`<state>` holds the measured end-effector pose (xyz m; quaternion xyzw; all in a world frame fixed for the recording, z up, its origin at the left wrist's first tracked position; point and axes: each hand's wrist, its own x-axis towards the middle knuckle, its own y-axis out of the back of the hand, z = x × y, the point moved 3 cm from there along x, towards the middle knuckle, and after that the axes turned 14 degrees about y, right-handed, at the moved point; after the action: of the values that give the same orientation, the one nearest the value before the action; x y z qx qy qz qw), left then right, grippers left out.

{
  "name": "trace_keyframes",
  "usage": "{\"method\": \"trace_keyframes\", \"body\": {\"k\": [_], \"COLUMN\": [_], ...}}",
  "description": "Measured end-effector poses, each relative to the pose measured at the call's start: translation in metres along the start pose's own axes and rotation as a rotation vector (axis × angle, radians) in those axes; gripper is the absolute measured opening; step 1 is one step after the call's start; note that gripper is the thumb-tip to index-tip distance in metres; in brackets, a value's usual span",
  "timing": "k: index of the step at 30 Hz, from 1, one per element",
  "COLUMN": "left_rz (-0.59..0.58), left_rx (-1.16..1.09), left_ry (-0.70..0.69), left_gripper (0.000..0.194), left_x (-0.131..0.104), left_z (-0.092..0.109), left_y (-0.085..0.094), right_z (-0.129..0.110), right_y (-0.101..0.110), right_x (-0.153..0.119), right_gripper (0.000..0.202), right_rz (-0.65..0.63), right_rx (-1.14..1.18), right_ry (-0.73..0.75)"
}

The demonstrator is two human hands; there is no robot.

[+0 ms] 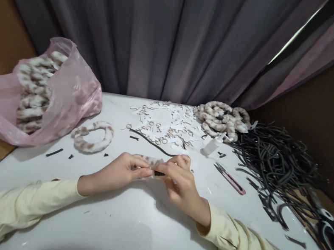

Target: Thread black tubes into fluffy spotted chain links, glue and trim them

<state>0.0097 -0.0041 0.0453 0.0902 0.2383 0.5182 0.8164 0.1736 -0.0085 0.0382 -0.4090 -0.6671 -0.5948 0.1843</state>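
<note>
My left hand (124,172) is closed on a furry white and brown fabric ring (149,160), pinching it between thumb and fingers near the middle of the table. My right hand (180,183) is closed at the ring's other side, its fingers bent over a short dark piece (158,174) that shows between the two hands. Much of the held ring is hidden by my fingers. Just beyond my hands lies a long thin black cord (151,141). Left of them, a similar furry ring (93,137) rests flat, with a gap visible in it.
A pink plastic bag (75,96) of furry rings stands at left. White tags with rings (167,125) are scattered at the back. A furry pile (220,117), white bottle (214,144), pink-handled thread snips (230,179), heaped black cords (277,161) and black-handled scissors (332,238) lie to the right.
</note>
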Motion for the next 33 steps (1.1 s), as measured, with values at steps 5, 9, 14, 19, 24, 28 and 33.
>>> {"method": "trace_keyframes", "body": {"k": [5,9,14,19,24,28,33], "left_rz": [0.043,-0.033,-0.078,-0.062,-0.110,-0.118,-0.122], "left_rx": [0.036,0.025,0.069,0.073,-0.198,-0.431,-0.485], "left_ry": [-0.075,-0.074,0.002,0.040,0.213,0.303,0.303], "left_gripper": [0.030,0.034,0.031,0.029,0.033,0.032,0.032], "left_x": [-0.002,-0.003,-0.005,-0.004,0.005,0.010,0.010], "left_z": [0.001,0.002,0.004,0.003,-0.011,-0.019,-0.020], "left_y": [-0.003,-0.004,-0.002,-0.002,-0.005,-0.007,-0.008], "right_z": [-0.001,-0.001,0.000,0.004,0.009,0.006,-0.002], "right_y": [0.001,0.001,0.000,-0.004,-0.004,0.002,0.000], "right_x": [0.000,0.001,0.000,-0.003,-0.003,-0.002,-0.001], "right_gripper": [0.027,0.021,0.022,0.021,0.027,0.018,0.010], "right_rz": [0.028,0.005,-0.034,-0.090,-0.091,-0.050,-0.089], "right_rx": [0.032,0.063,0.009,-0.029,-0.036,-0.108,-0.195], "right_ry": [-0.013,-0.036,0.003,0.081,0.074,0.114,0.226]}}
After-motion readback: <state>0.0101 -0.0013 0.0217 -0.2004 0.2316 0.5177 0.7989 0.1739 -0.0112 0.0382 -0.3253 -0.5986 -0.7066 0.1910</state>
